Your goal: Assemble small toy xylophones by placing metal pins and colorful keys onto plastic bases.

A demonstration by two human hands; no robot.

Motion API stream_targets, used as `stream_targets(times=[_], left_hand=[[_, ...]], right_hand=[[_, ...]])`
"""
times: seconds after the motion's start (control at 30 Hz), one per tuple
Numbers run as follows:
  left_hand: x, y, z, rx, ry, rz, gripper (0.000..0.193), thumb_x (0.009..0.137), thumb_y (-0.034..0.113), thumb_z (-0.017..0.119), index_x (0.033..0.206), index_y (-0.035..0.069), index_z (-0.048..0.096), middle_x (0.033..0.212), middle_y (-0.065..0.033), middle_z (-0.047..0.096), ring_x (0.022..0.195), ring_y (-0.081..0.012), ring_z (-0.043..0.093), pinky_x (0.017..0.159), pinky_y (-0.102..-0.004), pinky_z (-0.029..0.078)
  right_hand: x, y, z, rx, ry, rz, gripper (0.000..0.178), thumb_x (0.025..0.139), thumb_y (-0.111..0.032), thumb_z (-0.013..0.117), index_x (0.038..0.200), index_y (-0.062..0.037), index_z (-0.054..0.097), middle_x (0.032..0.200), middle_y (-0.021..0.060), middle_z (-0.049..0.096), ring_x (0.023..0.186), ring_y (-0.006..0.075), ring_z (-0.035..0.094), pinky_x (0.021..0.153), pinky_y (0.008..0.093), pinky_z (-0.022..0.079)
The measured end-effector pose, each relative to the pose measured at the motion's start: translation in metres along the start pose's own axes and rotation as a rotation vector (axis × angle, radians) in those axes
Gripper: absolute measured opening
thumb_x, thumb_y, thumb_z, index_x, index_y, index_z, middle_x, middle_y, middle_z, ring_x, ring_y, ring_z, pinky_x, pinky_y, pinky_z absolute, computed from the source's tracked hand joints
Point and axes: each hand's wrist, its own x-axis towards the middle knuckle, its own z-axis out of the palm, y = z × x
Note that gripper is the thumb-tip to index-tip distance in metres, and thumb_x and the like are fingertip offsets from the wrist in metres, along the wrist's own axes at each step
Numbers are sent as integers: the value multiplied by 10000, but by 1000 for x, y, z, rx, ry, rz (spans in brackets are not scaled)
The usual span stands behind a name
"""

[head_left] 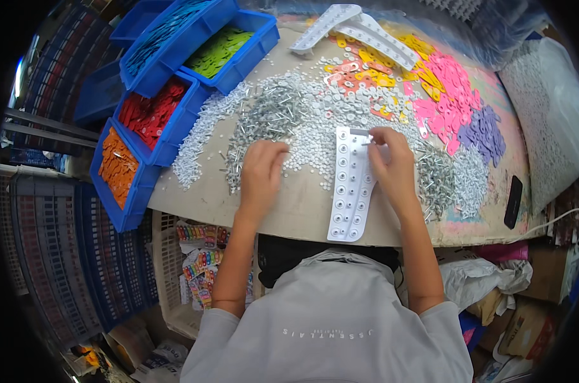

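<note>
A long white plastic tray (349,191) with rows of round sockets lies near the table's front edge; small round pieces sit in many of them. At its far right corner my right hand (395,167) is closed, thumb and index finger pinched over the sockets; what is between them is too small to name. My left hand (260,171) is closed too, fingertips together beside a heap of metal pins (270,108); its contents are hidden. Between the hands and farther back spread small white round pieces (312,148).
Blue bins (194,124) of orange, red, green and blue strips stand at left. Two more white trays (372,38) lie at the back. Yellow, pink (452,89) and purple pieces (484,135) are heaped at right, near more pins (435,179), a black phone-like object (513,202) and a filled bag (545,115).
</note>
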Motion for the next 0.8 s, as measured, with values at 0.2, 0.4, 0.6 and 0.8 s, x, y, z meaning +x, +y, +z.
stream_targets(times=[0.2, 0.4, 0.6, 0.8], left_hand=[[4, 29, 24, -238, -29, 61, 139, 876, 21, 703, 1015, 30, 706, 934, -103, 665, 882, -281, 638, 810, -381, 500], [20, 38, 39, -313, -32, -2, 137, 834, 33, 761, 959, 10, 708, 907, -69, 698, 843, -213, 645, 782, -335, 507], [35, 41, 62, -316, -71, 62, 134, 819, 51, 772, 938, 18, 721, 895, -74, 715, 852, -221, 653, 781, -346, 509], [41, 40, 79, -241, -101, 136, 120, 814, 72, 759, 923, 37, 723, 883, -82, 713, 857, -260, 655, 786, -372, 505]], right_hand=[[18, 14, 22, -124, -61, 13, 251, 849, 11, 659, 1091, -33, 610, 937, 134, 640, 916, 303, 624, 813, 403, 510], [16, 5, 22, -193, -94, -52, 259, 827, 13, 688, 1067, -43, 608, 879, 143, 618, 866, 329, 631, 771, 430, 517], [14, 3, 24, -176, -115, -109, 242, 820, 44, 673, 1039, -43, 621, 872, 130, 614, 882, 325, 621, 776, 439, 512], [7, 8, 10, -189, 32, -219, 220, 822, 61, 656, 1024, -27, 655, 1034, 126, 670, 1024, 328, 598, 897, 414, 498]])
